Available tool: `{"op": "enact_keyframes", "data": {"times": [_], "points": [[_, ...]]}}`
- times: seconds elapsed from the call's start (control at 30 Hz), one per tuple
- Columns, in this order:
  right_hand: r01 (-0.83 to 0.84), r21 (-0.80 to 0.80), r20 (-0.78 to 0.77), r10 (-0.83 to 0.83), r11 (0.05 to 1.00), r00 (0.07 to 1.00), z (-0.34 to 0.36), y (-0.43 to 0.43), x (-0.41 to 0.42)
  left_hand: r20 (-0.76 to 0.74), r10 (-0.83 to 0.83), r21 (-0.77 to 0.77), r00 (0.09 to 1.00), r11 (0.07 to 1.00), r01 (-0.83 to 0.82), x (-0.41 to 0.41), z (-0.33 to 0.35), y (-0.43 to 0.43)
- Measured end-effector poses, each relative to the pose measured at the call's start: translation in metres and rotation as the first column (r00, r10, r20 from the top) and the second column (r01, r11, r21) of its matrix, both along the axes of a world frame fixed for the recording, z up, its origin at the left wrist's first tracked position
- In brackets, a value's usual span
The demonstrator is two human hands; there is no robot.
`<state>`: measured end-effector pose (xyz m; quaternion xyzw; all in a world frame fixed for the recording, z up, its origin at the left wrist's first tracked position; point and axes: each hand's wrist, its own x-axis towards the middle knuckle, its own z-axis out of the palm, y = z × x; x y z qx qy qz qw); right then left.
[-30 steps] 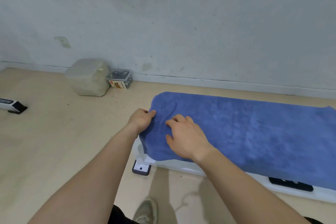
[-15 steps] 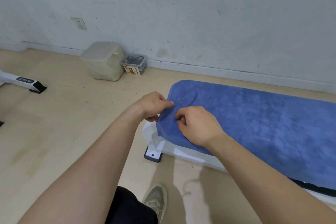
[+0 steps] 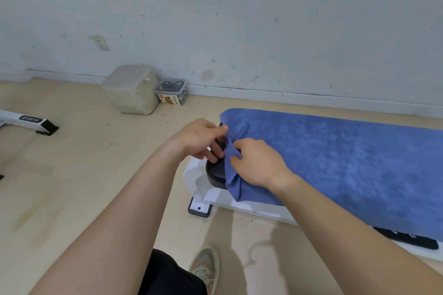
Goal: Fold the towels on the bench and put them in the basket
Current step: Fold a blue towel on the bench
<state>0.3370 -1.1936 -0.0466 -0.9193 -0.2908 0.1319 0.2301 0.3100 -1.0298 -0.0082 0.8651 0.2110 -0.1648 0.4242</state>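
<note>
A blue towel (image 3: 335, 163) lies spread along the bench (image 3: 215, 171), whose black padded end shows at the towel's left edge. My left hand (image 3: 199, 137) pinches the towel's left edge near its far corner. My right hand (image 3: 257, 163) grips the same edge a little nearer to me, fingers curled into the cloth. The edge is lifted into a ridge between both hands. No basket is in view.
The bench's white frame and black foot (image 3: 199, 208) stand on the pale wood floor. A beige lidded bin (image 3: 130, 90) and a small clear box (image 3: 171, 91) sit by the wall. Another white frame leg (image 3: 26, 122) lies at the left. My shoe (image 3: 206, 266) is below.
Both hands went from resting on the towel's left end to pinching its edge and pulling it back, uncovering the bench's black pad. The camera view shifted left.
</note>
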Motion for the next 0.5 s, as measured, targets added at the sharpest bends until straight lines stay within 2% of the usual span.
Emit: {"op": "enact_keyframes", "data": {"times": [0.07,0.13,0.2,0.33,0.5], "points": [[0.002,-0.001,0.001,-0.002,1.0,1.0,-0.001,-0.005,0.002,0.091,0.084,0.099,0.992,0.991,-0.093,0.022,-0.007,0.002],[-0.015,0.001,0.02,0.015,1.0,1.0,-0.002,-0.008,0.004,0.164,0.166,0.13,0.973,0.974,-0.188,0.05,-0.015,0.007],[-0.044,0.01,0.024,0.044,0.999,0.999,-0.004,-0.008,0.004,0.152,0.202,0.164,0.968,0.96,-0.226,0.078,-0.024,0.011],[-0.112,-0.015,0.024,0.112,0.994,0.993,-0.01,-0.007,0.003,0.014,0.223,0.127,0.975,0.966,-0.223,0.117,-0.039,0.019],[-0.16,-0.021,0.009,0.16,0.987,0.987,-0.011,-0.005,0.003,0.1,0.193,0.085,0.976,0.976,-0.202,0.148,-0.044,0.027]]}}
